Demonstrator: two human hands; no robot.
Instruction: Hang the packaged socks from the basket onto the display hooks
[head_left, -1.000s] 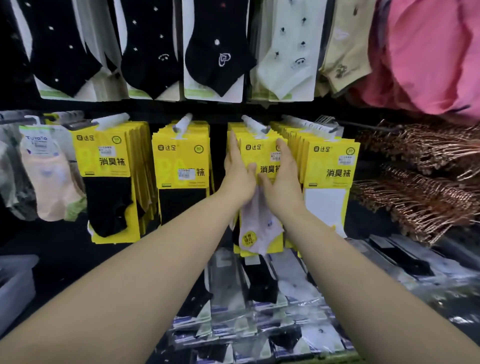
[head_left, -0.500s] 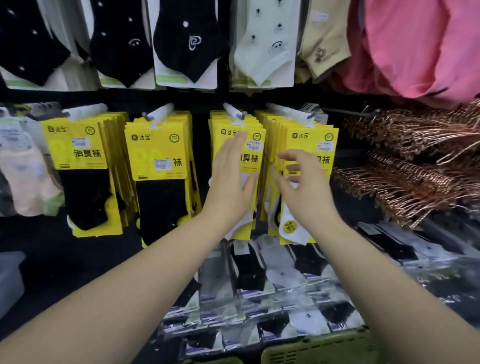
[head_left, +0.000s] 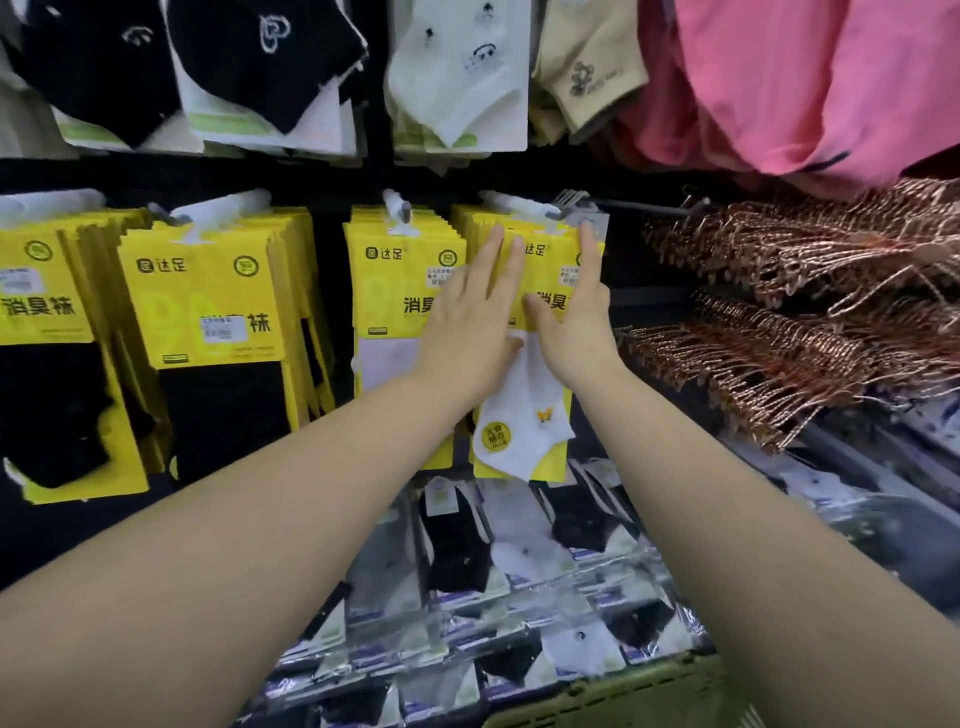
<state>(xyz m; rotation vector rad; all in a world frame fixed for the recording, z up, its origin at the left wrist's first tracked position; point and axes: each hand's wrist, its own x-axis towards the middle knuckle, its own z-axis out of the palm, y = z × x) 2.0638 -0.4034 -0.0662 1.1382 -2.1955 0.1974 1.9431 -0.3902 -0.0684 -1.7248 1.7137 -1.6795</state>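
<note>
Sock wall ahead. I see left hand (head_left: 470, 332), right hand (head_left: 576, 317) flat, fingers open, pressing pack (head_left: 524, 431) under hook (head_left: 511, 202); basket (head_left: 613, 696) below.

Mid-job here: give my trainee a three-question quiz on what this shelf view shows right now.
1. True or false: both hands rest flat on the rightmost yellow sock pack.
2. What colour is the sock in that pack?
A) black
B) white
C) pink
3. What lies directly right of that pack's hook?

Key:
1. True: the left hand and right hand are open against its front.
2. B
3. Piles of copper-coloured wire hangers.
</note>
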